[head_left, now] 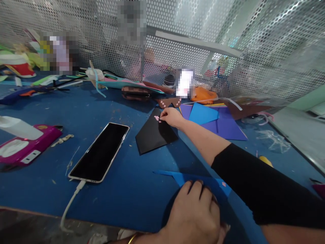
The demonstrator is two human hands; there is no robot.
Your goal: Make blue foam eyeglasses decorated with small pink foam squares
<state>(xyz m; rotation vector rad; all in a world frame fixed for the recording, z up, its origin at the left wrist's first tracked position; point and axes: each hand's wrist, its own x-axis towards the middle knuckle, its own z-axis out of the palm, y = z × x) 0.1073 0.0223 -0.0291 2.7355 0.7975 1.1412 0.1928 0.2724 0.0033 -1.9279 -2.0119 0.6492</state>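
Note:
My right hand (171, 117) reaches out over a black paper sheet (154, 135) on the blue table (122, 189). Its fingertips are pinched together at several tiny pink paper bits (157, 118) lying on the black sheet. My left hand (195, 211) rests near the table's front edge, fingers curled and pressing down on a blue paper cutout (182, 177). One small pink bit (223, 184) sits on that blue cutout beside my right sleeve.
A phone (100, 151) lies face up at left with a white cable (69, 203). A pink wipes pack (25, 145) is at far left. Purple and blue sheets (215, 122) lie at right. Craft clutter lines a perforated metal screen (106, 44) behind.

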